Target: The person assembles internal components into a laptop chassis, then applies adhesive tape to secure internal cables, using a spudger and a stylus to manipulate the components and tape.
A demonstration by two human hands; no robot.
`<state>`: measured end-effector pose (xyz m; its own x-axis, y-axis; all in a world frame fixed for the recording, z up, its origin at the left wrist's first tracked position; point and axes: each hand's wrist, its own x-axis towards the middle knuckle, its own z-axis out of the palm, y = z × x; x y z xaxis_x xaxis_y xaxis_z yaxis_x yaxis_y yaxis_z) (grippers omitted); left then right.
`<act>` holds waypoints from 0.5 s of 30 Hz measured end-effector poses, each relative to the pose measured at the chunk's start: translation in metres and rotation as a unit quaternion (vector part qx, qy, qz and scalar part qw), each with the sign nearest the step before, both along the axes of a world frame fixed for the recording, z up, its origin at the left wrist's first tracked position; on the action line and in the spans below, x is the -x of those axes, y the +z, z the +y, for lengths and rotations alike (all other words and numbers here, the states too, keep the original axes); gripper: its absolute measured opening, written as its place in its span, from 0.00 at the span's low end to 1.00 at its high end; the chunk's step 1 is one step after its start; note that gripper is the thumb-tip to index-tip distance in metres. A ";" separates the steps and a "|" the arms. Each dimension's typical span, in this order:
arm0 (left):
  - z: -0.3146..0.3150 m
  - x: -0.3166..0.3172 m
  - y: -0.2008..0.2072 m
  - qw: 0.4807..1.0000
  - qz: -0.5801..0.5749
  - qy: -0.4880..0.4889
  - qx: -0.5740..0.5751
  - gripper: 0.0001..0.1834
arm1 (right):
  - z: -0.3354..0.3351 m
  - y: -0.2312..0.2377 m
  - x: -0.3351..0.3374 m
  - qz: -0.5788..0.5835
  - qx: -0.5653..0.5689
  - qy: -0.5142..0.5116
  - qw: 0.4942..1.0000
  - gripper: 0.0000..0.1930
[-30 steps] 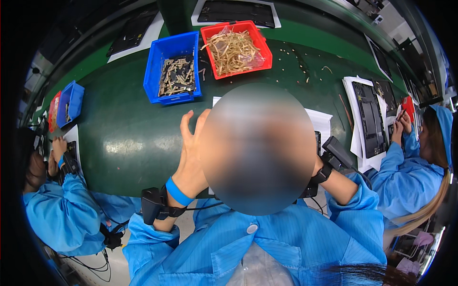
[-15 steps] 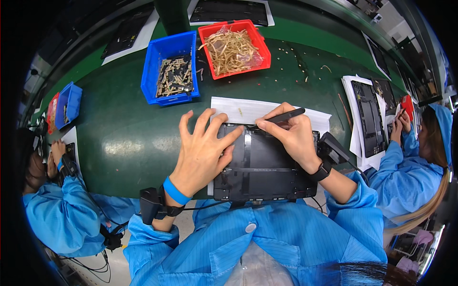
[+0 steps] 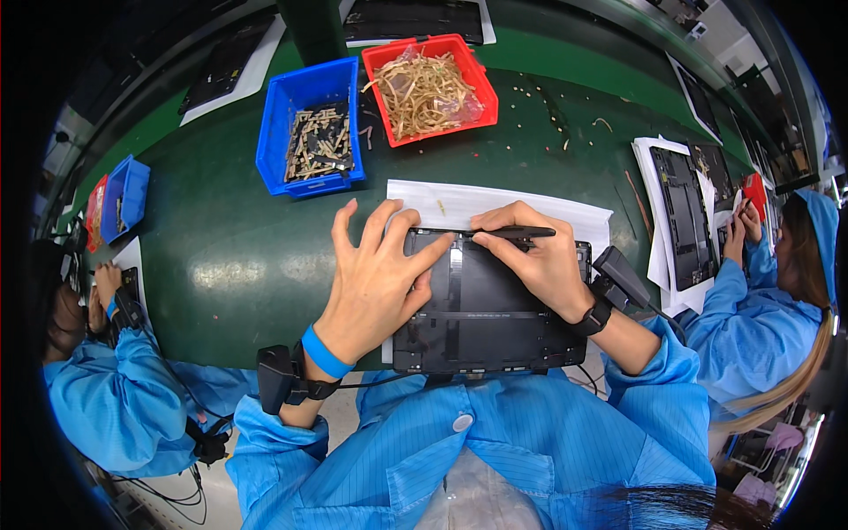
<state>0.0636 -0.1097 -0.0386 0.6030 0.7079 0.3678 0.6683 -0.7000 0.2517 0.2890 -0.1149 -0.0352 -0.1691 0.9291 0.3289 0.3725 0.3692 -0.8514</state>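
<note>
A black opened tablet [image 3: 486,337] lies on white paper [image 3: 521,201] in front of me, crossed by flat dark strips. My left hand [image 3: 375,274] rests over its left part with the fingers spread, the index fingertip touching near the far edge. My right hand [image 3: 534,256] pinches a slim black pen-like tool [image 3: 528,231] above that same edge. Its tip is close to the left index fingertip, and I cannot tell whether it is tweezers or a pry stick. A blue wristband and a black strapped device are on my left wrist; a black strapped device is on my right.
Beyond the paper stand a blue bin [image 3: 309,184] of small dark and gold parts and a red bin [image 3: 442,134] of tan strips. Tiny bits dot the green table [image 3: 238,265]. Co-workers in blue sit left and right, the right one [image 3: 751,318] beside another tablet [image 3: 682,216].
The black tool in my right hand has tilted lower, lying flatter over the tablet's far edge. My left hand stays in nearly the same place.
</note>
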 end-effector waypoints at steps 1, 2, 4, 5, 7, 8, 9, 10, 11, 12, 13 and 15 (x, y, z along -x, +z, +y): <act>0.000 -0.001 0.001 1.000 -0.003 0.000 0.000 0.25 | 0.000 0.000 0.000 0.000 0.000 0.000 1.000 0.06; 0.001 -0.002 0.001 1.000 -0.005 0.000 -0.001 0.25 | 0.000 0.000 -0.001 0.000 0.006 0.000 1.000 0.06; 0.001 -0.004 0.001 1.000 -0.002 0.000 -0.007 0.25 | 0.000 0.000 -0.002 0.000 0.011 0.002 1.000 0.06; 0.001 -0.006 0.002 1.000 0.002 -0.001 -0.014 0.25 | 0.000 -0.001 -0.002 0.000 0.009 0.003 1.000 0.06; 0.002 -0.007 0.000 1.000 -0.002 -0.006 -0.022 0.25 | 0.000 -0.001 -0.002 0.001 0.007 0.004 1.000 0.06; 0.002 -0.008 -0.001 0.999 -0.006 -0.011 -0.030 0.26 | 0.000 0.000 -0.001 0.002 0.012 0.004 1.000 0.06; 0.002 -0.009 -0.001 0.999 -0.006 -0.011 -0.030 0.26 | 0.000 0.001 -0.001 0.002 0.016 0.004 1.000 0.06; 0.001 -0.011 -0.001 0.999 -0.001 -0.009 -0.032 0.25 | 0.000 0.002 -0.002 0.002 0.016 0.003 1.000 0.06; 0.001 -0.012 0.000 0.999 0.003 -0.007 -0.033 0.25 | -0.001 0.005 -0.002 -0.014 0.022 -0.003 1.000 0.07; 0.000 -0.013 0.000 0.999 0.003 -0.007 -0.033 0.25 | -0.001 0.007 -0.003 -0.031 0.028 -0.009 0.999 0.07; 0.000 -0.014 0.000 0.999 0.010 -0.005 -0.032 0.25 | -0.002 0.009 -0.004 -0.031 0.028 -0.009 0.999 0.07; 0.000 -0.014 -0.001 0.999 0.016 -0.004 -0.032 0.25 | -0.006 0.013 -0.008 0.013 0.082 -0.050 0.995 0.08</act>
